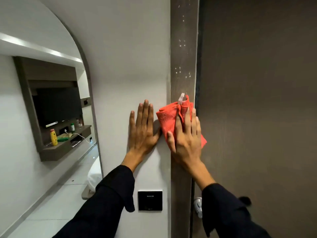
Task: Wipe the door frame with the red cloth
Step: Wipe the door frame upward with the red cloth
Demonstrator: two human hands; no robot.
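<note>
A brown vertical door frame point(184, 48) runs from top to bottom, with pale specks on its upper part. My right hand point(186, 136) lies flat on a crumpled red cloth point(167, 120) and presses it against the frame at mid height. A small white tag sticks up from the cloth's top. My left hand point(143, 127) rests flat on the white wall just left of the frame, fingers spread and pointing up, holding nothing. Its thumb nearly touches the cloth's edge.
A dark brown door point(257, 100) fills the right side. A black wall switch panel point(150, 200) sits below my left hand. A silver door fitting point(198, 206) shows low by the frame. A tall arched mirror point(48, 109) at left reflects a TV and shelf.
</note>
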